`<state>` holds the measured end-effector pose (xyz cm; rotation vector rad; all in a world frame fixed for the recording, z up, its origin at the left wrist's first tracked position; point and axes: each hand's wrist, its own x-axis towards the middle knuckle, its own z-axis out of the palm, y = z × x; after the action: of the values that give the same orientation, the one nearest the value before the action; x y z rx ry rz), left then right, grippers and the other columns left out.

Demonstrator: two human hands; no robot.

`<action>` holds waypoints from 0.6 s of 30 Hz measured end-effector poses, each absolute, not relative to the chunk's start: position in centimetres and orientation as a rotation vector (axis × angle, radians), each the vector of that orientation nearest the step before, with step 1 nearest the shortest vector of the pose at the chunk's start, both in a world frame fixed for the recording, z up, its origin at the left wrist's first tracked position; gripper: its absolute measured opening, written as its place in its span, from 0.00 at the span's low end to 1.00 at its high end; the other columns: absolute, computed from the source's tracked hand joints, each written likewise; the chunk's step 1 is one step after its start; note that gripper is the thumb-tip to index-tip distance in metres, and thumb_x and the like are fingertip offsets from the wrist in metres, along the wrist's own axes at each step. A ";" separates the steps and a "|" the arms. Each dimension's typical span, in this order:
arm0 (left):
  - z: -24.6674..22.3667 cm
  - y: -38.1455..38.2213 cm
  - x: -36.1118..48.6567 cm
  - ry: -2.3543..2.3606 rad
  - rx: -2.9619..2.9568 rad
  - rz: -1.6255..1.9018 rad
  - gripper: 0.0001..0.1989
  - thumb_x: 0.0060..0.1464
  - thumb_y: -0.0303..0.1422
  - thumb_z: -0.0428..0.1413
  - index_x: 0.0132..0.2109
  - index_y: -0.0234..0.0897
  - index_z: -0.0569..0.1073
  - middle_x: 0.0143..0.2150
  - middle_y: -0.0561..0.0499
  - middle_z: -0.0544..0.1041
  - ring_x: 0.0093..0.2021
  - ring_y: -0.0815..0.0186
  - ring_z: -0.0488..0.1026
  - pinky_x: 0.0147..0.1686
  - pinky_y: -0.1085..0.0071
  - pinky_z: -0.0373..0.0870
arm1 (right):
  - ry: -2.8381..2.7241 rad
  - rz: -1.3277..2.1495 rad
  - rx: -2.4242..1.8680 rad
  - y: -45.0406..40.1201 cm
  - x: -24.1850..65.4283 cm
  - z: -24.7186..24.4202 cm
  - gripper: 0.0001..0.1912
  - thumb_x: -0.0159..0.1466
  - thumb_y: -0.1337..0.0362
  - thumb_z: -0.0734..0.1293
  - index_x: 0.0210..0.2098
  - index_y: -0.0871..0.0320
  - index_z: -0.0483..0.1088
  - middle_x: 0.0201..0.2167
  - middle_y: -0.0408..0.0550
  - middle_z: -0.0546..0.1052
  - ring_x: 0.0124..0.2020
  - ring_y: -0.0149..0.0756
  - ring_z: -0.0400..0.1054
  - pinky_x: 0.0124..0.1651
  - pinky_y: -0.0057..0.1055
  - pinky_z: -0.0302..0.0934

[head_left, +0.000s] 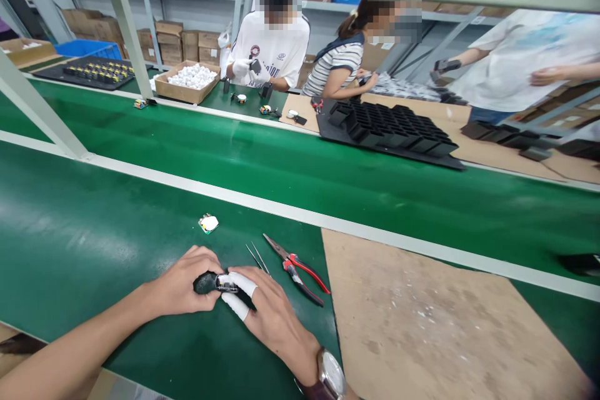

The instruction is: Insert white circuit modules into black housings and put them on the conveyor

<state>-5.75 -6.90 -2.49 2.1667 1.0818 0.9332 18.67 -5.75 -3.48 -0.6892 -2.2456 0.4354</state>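
Observation:
My left hand (190,281) is wrapped round a black housing (205,283) low in the view, over the green work surface. From the right, my right hand (262,303), with white finger covers on two fingers, pinches a small circuit board (227,284) at the housing's open end. How far the board sits inside is hidden by the fingers. Beyond my hands lies another small board with a white part (209,223). Tweezers (257,257) and red-handled pliers (300,272) rest just right of my right hand.
Brown cardboard (422,319) covers the surface at the right. A green conveyor belt (234,156) runs across behind a pale rail. Beyond it are a box of white parts (187,90), a tray of black housings (394,128) and three people. A slanting post (42,106) stands left.

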 end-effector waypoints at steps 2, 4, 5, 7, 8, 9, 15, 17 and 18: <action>-2.5 -6.9 -5.9 1.100 2.181 0.949 0.16 0.55 0.23 0.61 0.49 0.42 0.73 0.44 0.51 0.81 0.47 0.59 0.78 0.50 0.61 0.68 | -2.219 0.415 -0.691 -5.6 18.8 -3.4 0.23 0.72 0.68 0.70 0.65 0.56 0.64 0.55 0.56 0.79 0.53 0.46 0.75 0.55 0.47 0.75; -2.5 -6.9 -6.0 1.101 2.185 0.944 0.16 0.55 0.23 0.62 0.49 0.42 0.72 0.44 0.51 0.80 0.47 0.59 0.78 0.50 0.61 0.68 | -2.221 0.388 -0.691 -5.5 18.8 -3.3 0.23 0.72 0.69 0.70 0.65 0.56 0.65 0.54 0.56 0.79 0.52 0.46 0.75 0.54 0.48 0.75; -2.5 -6.9 -6.0 1.097 2.185 0.941 0.16 0.55 0.23 0.62 0.49 0.42 0.72 0.44 0.51 0.80 0.47 0.60 0.78 0.49 0.61 0.68 | -2.233 0.378 -0.690 -5.4 18.8 -3.3 0.22 0.72 0.70 0.69 0.64 0.56 0.65 0.54 0.56 0.79 0.52 0.47 0.75 0.53 0.48 0.75; -2.6 -6.9 -6.1 1.095 2.182 0.933 0.16 0.55 0.23 0.62 0.49 0.42 0.71 0.44 0.51 0.80 0.47 0.60 0.77 0.49 0.61 0.68 | -2.267 0.360 -0.687 -5.5 18.7 -3.2 0.21 0.72 0.71 0.68 0.63 0.57 0.66 0.54 0.57 0.79 0.52 0.48 0.74 0.52 0.48 0.74; -2.6 -6.9 -6.1 1.096 2.181 0.930 0.16 0.55 0.23 0.62 0.48 0.42 0.71 0.43 0.52 0.80 0.47 0.60 0.77 0.49 0.61 0.68 | -2.284 0.351 -0.686 -5.5 18.6 -3.2 0.20 0.73 0.71 0.68 0.62 0.58 0.67 0.55 0.57 0.78 0.52 0.49 0.74 0.52 0.49 0.74; -2.6 -6.9 -6.0 1.096 2.180 0.928 0.16 0.55 0.23 0.61 0.48 0.42 0.71 0.43 0.52 0.79 0.47 0.60 0.77 0.49 0.61 0.68 | -2.298 0.344 -0.686 -5.6 18.5 -3.2 0.19 0.73 0.72 0.67 0.61 0.58 0.67 0.55 0.57 0.78 0.52 0.49 0.74 0.51 0.49 0.74; -2.5 -6.9 -6.0 1.109 2.188 0.918 0.16 0.54 0.23 0.62 0.47 0.42 0.69 0.43 0.51 0.79 0.46 0.59 0.77 0.49 0.60 0.67 | -2.340 0.267 -0.773 -5.3 19.2 -2.4 0.18 0.76 0.64 0.65 0.63 0.60 0.64 0.51 0.56 0.79 0.48 0.47 0.75 0.50 0.46 0.73; -2.6 -6.9 -6.0 1.128 2.201 0.919 0.15 0.55 0.24 0.61 0.47 0.42 0.69 0.44 0.51 0.78 0.46 0.59 0.77 0.49 0.60 0.67 | -2.297 0.119 -0.897 -4.9 19.7 -2.3 0.18 0.76 0.62 0.66 0.62 0.62 0.65 0.47 0.57 0.79 0.45 0.47 0.75 0.48 0.45 0.73; -2.6 -6.9 -6.1 1.138 2.205 0.919 0.15 0.55 0.24 0.61 0.47 0.42 0.68 0.43 0.51 0.78 0.46 0.59 0.76 0.49 0.60 0.66 | -2.287 0.022 -0.979 -4.8 19.9 -2.4 0.17 0.75 0.62 0.66 0.60 0.62 0.66 0.45 0.57 0.79 0.44 0.48 0.74 0.47 0.45 0.72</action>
<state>-6.08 -6.93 -2.62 2.2054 1.1384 0.9192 19.94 -4.79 -2.36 -0.9788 -2.2865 0.0215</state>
